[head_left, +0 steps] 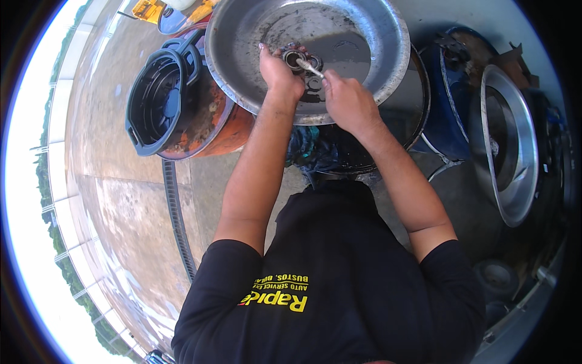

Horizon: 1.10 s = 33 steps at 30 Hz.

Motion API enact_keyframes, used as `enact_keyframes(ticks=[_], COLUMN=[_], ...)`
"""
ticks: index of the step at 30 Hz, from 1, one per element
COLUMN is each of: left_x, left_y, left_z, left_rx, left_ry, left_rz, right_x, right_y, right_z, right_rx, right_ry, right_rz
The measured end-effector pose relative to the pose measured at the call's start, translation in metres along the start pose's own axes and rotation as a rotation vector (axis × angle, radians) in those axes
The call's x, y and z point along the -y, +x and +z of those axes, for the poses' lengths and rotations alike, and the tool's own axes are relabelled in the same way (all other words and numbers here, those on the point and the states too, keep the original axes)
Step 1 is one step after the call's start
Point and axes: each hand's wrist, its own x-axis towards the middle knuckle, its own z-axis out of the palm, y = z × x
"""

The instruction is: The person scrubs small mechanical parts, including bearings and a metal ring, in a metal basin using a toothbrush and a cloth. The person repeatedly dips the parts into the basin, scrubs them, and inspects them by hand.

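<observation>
Over a wide metal basin (391, 45) with dark liquid in its bottom, both my hands are at work. My left hand (282, 76) is closed round a greasy ring-shaped bearing (294, 56), its fingers darkened. A second round, dark metal part (315, 61) shows right beside it; whether the same hand holds it I cannot tell. My right hand (351, 102) grips the pale handle of a slim brush (313, 69), whose tip meets the bearing. The bristles are too small to make out.
Beneath the basin stands a dark drum (418, 91). On the left a black drain pan (136, 130) rests on an orange drum (221, 130). To the right are a blue drum (445, 112) and a tilted metal basin (527, 182). A floor grate (174, 212) runs at left.
</observation>
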Motion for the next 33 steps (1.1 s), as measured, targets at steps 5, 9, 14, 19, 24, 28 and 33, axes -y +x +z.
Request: enact_keyframes(ticks=[5, 9, 14, 19, 24, 28, 33], left_x=[0.01, 0.005, 0.013, 0.006, 0.014, 0.046, 0.088], left_y=[-0.004, -0.01, -0.015, -0.005, 0.014, 0.054, 0.059], left_z=[0.006, 0.0, 0.005, -0.003, -0.003, -0.018, -0.017], left_rx=[0.027, 0.068, -0.054, 0.0, 0.084, 0.385, 0.782], left_ry=[0.037, 0.024, 0.061, 0.208, 0.77, 1.771, 2.528], left_rz=[-0.024, -0.036, 0.037, 0.006, -0.071, 0.033, 0.36], right_x=[0.011, 0.007, -0.013, -0.011, -0.036, -0.043, -0.05], right_y=[0.018, -0.001, 0.008, -0.015, -0.028, -0.034, -0.045], right_z=[0.012, 0.012, 0.003, 0.004, -0.054, -0.068, -0.059], right_rx=[-0.09, 0.01, -0.062, -0.001, -0.016, -0.095, -0.091], right_ry=[0.032, 0.028, -0.019, -0.05, -0.198, -0.16, -0.163], right_rz=[-0.015, -0.097, -0.041, -0.072, 0.132, 0.225, 0.322])
